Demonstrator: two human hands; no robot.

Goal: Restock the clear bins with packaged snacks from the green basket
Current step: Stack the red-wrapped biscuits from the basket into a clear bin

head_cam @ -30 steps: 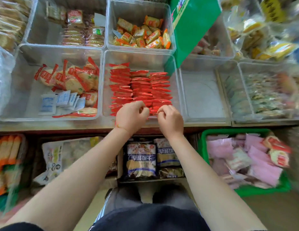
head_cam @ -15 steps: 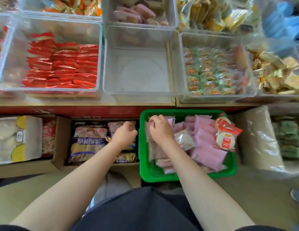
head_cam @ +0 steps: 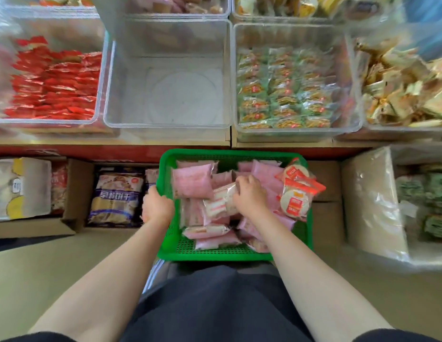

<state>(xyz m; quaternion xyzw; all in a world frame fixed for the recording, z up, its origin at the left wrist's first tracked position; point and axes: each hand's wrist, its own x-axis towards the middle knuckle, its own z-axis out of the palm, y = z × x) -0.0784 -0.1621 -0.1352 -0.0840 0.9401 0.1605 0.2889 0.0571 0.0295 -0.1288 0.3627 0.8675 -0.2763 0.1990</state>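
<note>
two hands | left hand (head_cam: pixel 157 208) grips green basket (head_cam: pixel 233 253) rim | right hand (head_cam: pixel 249 195) fingers curl on pink packets (head_cam: pixel 191 182)

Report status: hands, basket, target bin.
Left hand grips green basket rim. Right hand curled on a pale snack pack among pink packs. Empty clear bin directly above, unobstructed.

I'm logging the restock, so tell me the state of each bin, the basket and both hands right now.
Red-packet bin: well stocked.
Middle clear bin: empty.
Green-packet bin: well stocked.
Gold-packet bin: piled.
Green basket: loaded, mostly pink packets.
Left hand: grips the basket's left rim.
Right hand: fingers curled on a pale packet in the basket.
</note>
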